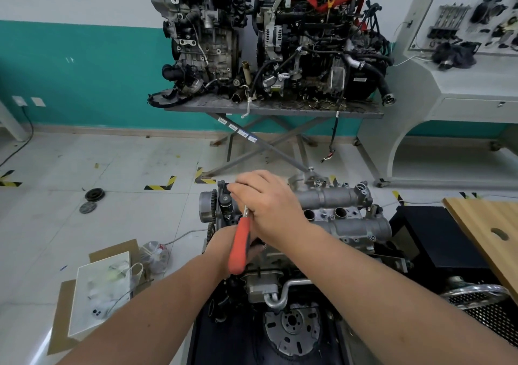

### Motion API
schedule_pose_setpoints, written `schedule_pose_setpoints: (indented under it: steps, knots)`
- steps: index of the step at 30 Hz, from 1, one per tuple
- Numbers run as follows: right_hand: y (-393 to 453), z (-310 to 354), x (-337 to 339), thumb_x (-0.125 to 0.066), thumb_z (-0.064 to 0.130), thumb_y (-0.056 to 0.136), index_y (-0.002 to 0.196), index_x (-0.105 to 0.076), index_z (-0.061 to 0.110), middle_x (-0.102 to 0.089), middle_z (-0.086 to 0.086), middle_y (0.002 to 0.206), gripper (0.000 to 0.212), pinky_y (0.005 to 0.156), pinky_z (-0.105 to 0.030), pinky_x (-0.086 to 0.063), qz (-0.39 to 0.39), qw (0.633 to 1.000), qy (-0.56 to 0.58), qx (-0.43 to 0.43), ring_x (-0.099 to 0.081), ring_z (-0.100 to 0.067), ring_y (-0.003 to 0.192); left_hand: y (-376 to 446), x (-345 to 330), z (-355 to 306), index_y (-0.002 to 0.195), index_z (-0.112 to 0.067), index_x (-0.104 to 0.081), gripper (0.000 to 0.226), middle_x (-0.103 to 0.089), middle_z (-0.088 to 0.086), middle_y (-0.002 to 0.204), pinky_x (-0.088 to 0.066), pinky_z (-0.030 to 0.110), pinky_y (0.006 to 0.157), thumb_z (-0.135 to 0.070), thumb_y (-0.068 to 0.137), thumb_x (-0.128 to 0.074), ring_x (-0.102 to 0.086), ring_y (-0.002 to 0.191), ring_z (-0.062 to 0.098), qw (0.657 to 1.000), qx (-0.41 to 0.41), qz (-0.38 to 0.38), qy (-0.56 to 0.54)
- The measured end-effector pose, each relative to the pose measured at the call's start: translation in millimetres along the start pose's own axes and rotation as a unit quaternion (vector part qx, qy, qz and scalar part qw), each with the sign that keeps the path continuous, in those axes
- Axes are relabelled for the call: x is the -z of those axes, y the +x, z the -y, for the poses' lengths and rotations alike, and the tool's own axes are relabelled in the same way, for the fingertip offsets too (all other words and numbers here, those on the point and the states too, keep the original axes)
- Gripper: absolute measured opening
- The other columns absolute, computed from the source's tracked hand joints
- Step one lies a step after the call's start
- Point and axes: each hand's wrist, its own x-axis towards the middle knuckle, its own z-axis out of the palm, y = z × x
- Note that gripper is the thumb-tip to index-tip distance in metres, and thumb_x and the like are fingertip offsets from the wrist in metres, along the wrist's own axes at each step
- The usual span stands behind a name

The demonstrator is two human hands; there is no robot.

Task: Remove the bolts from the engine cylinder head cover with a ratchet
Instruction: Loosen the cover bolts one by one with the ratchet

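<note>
Clearly the loosening step is in hand, at the left end of the engine; going from the left, the left hand (227, 248) comes up from below and seems to wrap the lower part of the ratchet (240, 245) by its orange handle, though the handle and the other wrist hide most of its fingers, so I judge it clamped on the tool rather than see it plainly; the handle slants up and to the right to a thin metal shank that disappears under the right hand (265, 203); that hand lies palm down over the ratchet's head, fingers curled forward and down upon it, apparently steadying the socket on a bolt that cannot be seen; to the right stretches the grey cylinder head cover (342, 210), with small bolts (323, 215) near its round wells and another along its near edge, so much of the task looks undone; next, I judge, the left hand must swing the handle while the right presses the head square, lest the socket slip off.
</note>
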Motion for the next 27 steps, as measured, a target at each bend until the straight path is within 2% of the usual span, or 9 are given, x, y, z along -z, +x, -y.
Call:
schedule_pose_setpoints:
  steps: [4,8,13,18,21,23,25,26,27]
  knots:
    - [4.3,-0.6,13.1,-0.051,0.02,0.087,0.116,-0.07,0.008,-0.065,-0.009,0.1,0.037,0.072,-0.043,-0.049,0.076,0.997,-0.024,-0.014,-0.059,-0.032,0.086,1.7,5.6,-1.1,0.095,-0.016,-0.069,0.021,-0.073,-0.001,0.084,-0.032,0.014,0.052,-0.024,0.079,-0.08,-0.068,0.072,0.019,0.998,-0.036,0.017,-0.043]
    - [6.8,-7.6,25.0,-0.041,0.041,0.092,0.134,-0.058,0.014,-0.056,-0.006,0.108,0.053,0.079,-0.041,-0.044,0.164,0.985,-0.02,-0.053,-0.052,-0.025,0.093,1.6,2.5,-0.3,0.102,-0.017,-0.066,0.025,-0.072,-0.002,0.087,-0.038,0.025,0.054,-0.032,0.085,-0.074,-0.069,0.073,0.021,0.999,-0.012,0.029,-0.021]
    - [5.7,-14.3,32.3,-0.032,0.044,0.096,0.138,-0.054,0.017,-0.054,-0.005,0.111,0.055,0.078,-0.038,-0.042,0.197,0.979,-0.003,-0.059,-0.051,-0.023,0.092,2.7,2.3,2.4,0.103,-0.019,-0.061,0.021,-0.067,-0.004,0.096,-0.051,0.034,0.067,-0.038,0.093,-0.061,-0.065,0.086,0.019,0.996,0.01,0.086,-0.035]
    - [19.7,-7.8,38.0,-0.04,0.041,0.104,0.115,-0.067,0.018,-0.057,0.001,0.087,0.037,0.066,-0.034,-0.041,0.204,0.973,-0.064,-0.082,-0.059,-0.026,0.078,2.1,0.9,0.9,0.111,-0.025,-0.059,0.02,-0.068,-0.006,0.1,-0.046,0.031,0.068,-0.036,0.094,-0.059,-0.064,0.09,0.019,0.996,0.014,0.082,-0.041]
    - [32.0,-2.4,39.9,-0.035,0.042,0.105,0.083,-0.055,0.019,-0.056,0.005,0.069,0.037,0.06,-0.034,-0.044,0.247,0.938,-0.065,-0.234,-0.061,-0.026,0.069,1.5,2.5,-0.7,0.109,-0.03,-0.059,0.017,-0.068,-0.009,0.101,-0.046,0.031,0.069,-0.035,0.093,-0.06,-0.065,0.091,0.019,0.995,0.021,0.082,-0.053]
    - [37.4,-3.6,44.5,-0.043,0.034,0.104,0.085,-0.057,0.015,-0.069,0.0,0.068,0.03,0.07,-0.042,-0.056,0.215,0.86,0.157,-0.434,-0.07,-0.029,0.071,2.0,3.3,-1.3,0.11,-0.032,-0.06,0.018,-0.068,-0.01,0.103,-0.046,0.03,0.07,-0.035,0.092,-0.06,-0.065,0.094,0.018,0.995,0.022,0.084,-0.058]
    - [36.5,-6.5,48.2,-0.049,0.02,0.102,0.099,-0.056,0.006,-0.072,-0.004,0.07,0.015,0.082,-0.042,-0.058,0.129,0.652,0.457,-0.591,-0.074,-0.029,0.077,2.3,4.1,-0.9,0.115,-0.032,-0.059,0.022,-0.068,-0.01,0.11,-0.048,0.032,0.075,-0.037,0.093,-0.059,-0.064,0.099,0.018,0.994,0.025,0.091,-0.051]
    - [34.3,-6.3,47.9,-0.05,0.013,0.101,0.099,-0.053,0.004,-0.071,-0.005,0.069,0.01,0.077,-0.035,-0.059,0.073,0.548,0.559,-0.618,-0.074,-0.027,0.077,2.4,3.5,-0.2,0.115,-0.031,-0.059,0.023,-0.068,-0.009,0.111,-0.049,0.033,0.078,-0.038,0.094,-0.058,-0.064,0.1,0.018,0.994,0.026,0.092,-0.047]
    - [30.3,-5.8,45.1,-0.049,0.009,0.101,0.094,-0.052,0.004,-0.069,-0.005,0.069,0.008,0.068,-0.03,-0.057,0.02,0.48,0.619,-0.622,-0.073,-0.024,0.076,2.5,1.7,0.5,0.115,-0.029,-0.06,0.023,-0.068,-0.008,0.111,-0.049,0.034,0.078,-0.038,0.094,-0.058,-0.064,0.101,0.019,0.995,0.024,0.09,-0.044]
